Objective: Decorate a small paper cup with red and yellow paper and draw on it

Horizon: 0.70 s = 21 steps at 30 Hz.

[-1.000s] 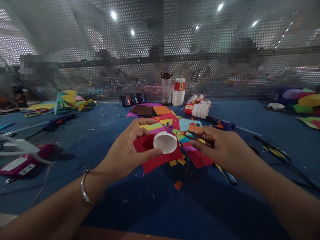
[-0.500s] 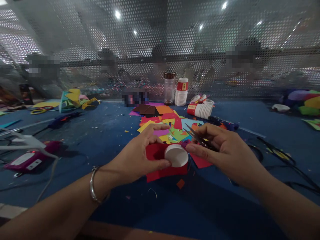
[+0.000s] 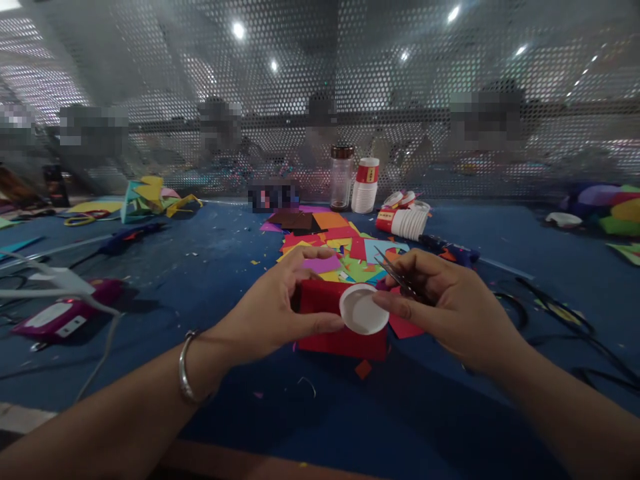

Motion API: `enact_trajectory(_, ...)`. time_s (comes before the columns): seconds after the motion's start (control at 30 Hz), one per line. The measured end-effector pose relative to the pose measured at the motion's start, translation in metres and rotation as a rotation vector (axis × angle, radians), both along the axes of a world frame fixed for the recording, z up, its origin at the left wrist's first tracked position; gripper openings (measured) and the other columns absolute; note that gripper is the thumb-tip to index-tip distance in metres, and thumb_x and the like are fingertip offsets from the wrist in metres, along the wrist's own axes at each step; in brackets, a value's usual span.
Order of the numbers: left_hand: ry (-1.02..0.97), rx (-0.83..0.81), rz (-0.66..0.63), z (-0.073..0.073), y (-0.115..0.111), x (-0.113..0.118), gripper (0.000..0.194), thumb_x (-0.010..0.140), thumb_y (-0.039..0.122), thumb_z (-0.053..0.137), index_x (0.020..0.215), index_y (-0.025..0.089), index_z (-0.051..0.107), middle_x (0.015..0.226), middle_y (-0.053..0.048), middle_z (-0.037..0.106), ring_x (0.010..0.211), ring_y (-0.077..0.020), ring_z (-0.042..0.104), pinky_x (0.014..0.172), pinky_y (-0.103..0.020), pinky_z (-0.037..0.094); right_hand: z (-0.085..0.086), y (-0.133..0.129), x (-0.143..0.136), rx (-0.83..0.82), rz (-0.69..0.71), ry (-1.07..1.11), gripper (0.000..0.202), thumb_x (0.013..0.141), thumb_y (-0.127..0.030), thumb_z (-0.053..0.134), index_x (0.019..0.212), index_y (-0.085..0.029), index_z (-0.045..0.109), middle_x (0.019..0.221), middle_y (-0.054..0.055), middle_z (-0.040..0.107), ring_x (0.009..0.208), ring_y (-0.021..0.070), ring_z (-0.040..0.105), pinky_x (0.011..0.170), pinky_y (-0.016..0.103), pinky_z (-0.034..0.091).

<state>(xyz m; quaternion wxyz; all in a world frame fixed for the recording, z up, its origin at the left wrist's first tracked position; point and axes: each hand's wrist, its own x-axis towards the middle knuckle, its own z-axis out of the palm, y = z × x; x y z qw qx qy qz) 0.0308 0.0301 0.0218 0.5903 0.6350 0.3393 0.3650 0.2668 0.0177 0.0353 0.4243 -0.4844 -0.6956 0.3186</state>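
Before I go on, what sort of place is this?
Probably a craft workspace: there are coloured paper scraps on a blue table, stacked paper cups and what looks like a glue gun.

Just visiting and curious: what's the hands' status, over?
Left hand holding red paper and white round piece. Right hand holding pointed dark tool. Coloured paper scraps beyond.

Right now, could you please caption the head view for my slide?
Left hand holds red paper and white round piece; right hand holds a pointed tool.
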Motion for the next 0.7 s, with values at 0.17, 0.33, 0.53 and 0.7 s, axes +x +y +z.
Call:
enact_trajectory(0.17,-0.011,-0.196,-0.037,-0.0042,0.0020,0.0061,0.058,0.068,0.017,0.091,0.115,0.019,0.057,0.100,-0.003,0.077,0.088,-0.0165,0.071,0.078,-0.027,0.055,0.0010,-0.0001,-0.0002,0.011,-0.037,-0.019,0.027,0.073,-0.044,0.077,0.081,-0.021,0.065,0.076,0.001,0.061,0.062,0.0145,0.053,0.054,0.028,0.043)
enact_trajectory(0.33,-0.006,-0.184,-0.035,-0.0025,0.0000,0.0101,0.038,0.068,0.021,0.091,0.099,0.017,0.070,0.085,0.001,0.074,0.073,-0.0111,0.065,0.069,-0.022,0.050,0.0017,-0.0015,-0.0012,0.000,-0.016,-0.015,0.023,0.074,-0.040,0.076,0.079,-0.020,0.064,0.075,0.001,0.060,0.060,0.0136,0.052,0.052,0.027,0.044)
enact_trajectory(0.53,0.071,-0.167,0.046,0.0001,0.0010,0.0085,0.033,0.068,0.025,0.090,0.096,0.016,0.075,0.090,-0.003,0.078,0.076,-0.0140,0.067,0.069,-0.023,0.050,0.0021,-0.0028,-0.0022,0.036,-0.007,-0.032,0.023,0.076,-0.040,0.075,0.077,-0.021,0.063,0.075,0.001,0.063,0.059,0.0135,0.054,0.053,0.027,0.045)
enact_trajectory(0.7,0.164,-0.018,0.074,0.0025,0.0038,0.0026,0.033,0.070,0.033,0.088,0.097,0.017,0.077,0.090,-0.003,0.078,0.074,-0.0145,0.066,0.067,-0.024,0.049,0.0013,-0.0032,-0.0002,0.074,-0.048,-0.047,0.024,0.077,-0.042,0.075,0.084,-0.020,0.068,0.084,0.004,0.070,0.064,0.0152,0.058,0.053,0.028,0.045)
